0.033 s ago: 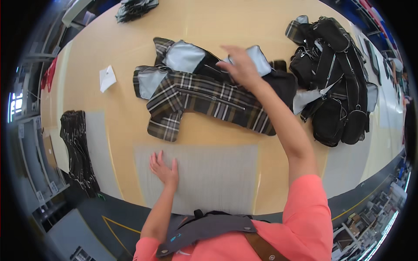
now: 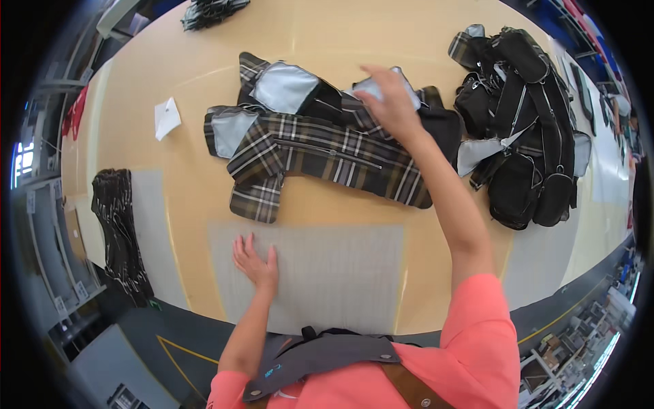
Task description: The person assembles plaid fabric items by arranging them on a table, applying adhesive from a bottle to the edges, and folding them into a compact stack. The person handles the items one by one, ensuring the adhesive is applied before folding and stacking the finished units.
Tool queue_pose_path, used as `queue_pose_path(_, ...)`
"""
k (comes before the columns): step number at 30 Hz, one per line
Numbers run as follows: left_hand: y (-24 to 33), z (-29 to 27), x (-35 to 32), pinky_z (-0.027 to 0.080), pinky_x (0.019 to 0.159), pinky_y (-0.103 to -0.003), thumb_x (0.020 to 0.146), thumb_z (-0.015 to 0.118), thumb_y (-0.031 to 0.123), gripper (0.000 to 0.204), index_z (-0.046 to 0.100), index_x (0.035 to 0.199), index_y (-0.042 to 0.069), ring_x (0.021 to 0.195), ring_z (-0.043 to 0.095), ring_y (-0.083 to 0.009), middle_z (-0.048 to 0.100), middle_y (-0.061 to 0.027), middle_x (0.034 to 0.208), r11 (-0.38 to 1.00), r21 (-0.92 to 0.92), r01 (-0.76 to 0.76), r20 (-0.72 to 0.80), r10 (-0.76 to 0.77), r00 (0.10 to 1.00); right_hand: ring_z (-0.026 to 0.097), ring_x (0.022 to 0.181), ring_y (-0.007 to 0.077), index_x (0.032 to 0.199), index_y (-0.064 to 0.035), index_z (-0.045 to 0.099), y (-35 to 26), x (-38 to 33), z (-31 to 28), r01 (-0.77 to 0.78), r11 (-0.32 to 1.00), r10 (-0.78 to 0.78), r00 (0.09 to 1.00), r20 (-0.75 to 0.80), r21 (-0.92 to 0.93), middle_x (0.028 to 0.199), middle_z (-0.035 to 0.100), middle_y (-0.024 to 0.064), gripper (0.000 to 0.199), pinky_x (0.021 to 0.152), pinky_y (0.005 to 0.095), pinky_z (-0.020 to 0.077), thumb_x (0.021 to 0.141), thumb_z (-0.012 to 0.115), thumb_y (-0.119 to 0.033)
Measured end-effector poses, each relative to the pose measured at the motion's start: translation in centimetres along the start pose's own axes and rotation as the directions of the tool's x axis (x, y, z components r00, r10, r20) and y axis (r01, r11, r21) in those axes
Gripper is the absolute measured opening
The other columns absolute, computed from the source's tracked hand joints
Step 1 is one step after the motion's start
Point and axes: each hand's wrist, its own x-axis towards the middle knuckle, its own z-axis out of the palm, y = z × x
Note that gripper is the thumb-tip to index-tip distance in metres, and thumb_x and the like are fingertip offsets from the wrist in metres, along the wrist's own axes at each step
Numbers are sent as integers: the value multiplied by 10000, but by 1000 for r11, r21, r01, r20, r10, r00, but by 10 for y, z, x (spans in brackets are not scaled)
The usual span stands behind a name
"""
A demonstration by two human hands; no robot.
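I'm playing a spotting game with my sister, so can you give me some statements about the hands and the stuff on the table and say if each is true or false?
1. The plaid piece has a zipper on it. True.
2. The right hand is down by the apron. False: it is reaching over the far edge of the plaid piece, beside some silvery fabric.
3. The left hand is over the grey patch, with no bag piece in it. True.
4. The pile of black bags is to the left of the plaid piece. False: it is to the right.
5. The small white paper lies left of the plaid piece. True.
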Motion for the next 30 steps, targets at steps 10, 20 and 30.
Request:
queue_pose_path(10,-8,9,-8,144,1119,-556,812,628,447,659,446,1352,117,1375,267,-350,363,-143,1427,999,-37,24,-27,-25,999,583,991,180,1202,14,543,-5,-189,-80,-691,671,741,638,-210,270,1109,612,120,446,868,323,461,869,699,-237)
queue_pose_path(20,-34,16,-2,134,1107,-585,805,661,502,686,466,1329,105,1372,285,-319,388,-131,1418,942,-330,54,-39,-71,997,599,918,174,1035,56,601,-42,-187,-47,-652,555,808,570,-149,517,1018,661,109,353,802,298,454,876,683,-248)
queue_pose_path(30,-65,-49,-30,284,1082,-441,811,719,385,688,430,1328,33,1278,394,-318,448,-172,1338,714,-694,92,32,-96,995,630,786,372,1040,-35,597,-312,-21,-77,13,993,-43,966,-254,-119,860,644,198,195,711,360,488,847,591,-61)
